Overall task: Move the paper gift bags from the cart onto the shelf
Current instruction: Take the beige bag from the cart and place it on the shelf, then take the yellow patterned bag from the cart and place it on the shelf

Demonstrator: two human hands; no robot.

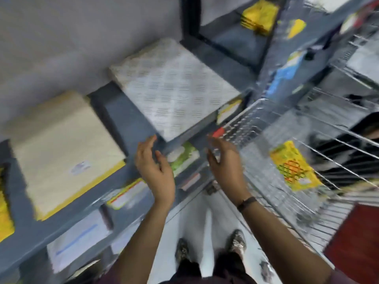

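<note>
The picture is blurred by motion. A flat stack of white patterned paper gift bags point(174, 87) lies on the grey-blue shelf point(125, 119), its near corner over the shelf edge. To its left lies a cream stack with a yellow border point(61, 148). My left hand point(155, 169) is just in front of the white stack, fingers apart, holding nothing. My right hand point(225, 165) is level with it, also with nothing in it, beside the wire cart point(266, 128). A yellow packet point(293, 165) lies in the cart.
Yellow bags point(258, 17) sit on a higher shelf at the back. Price labels point(127, 193) hang on the shelf edges, with green-and-white packs point(182, 156) on a lower shelf. My feet stand on a white floor point(207, 226). A red surface point(356, 242) shows at right.
</note>
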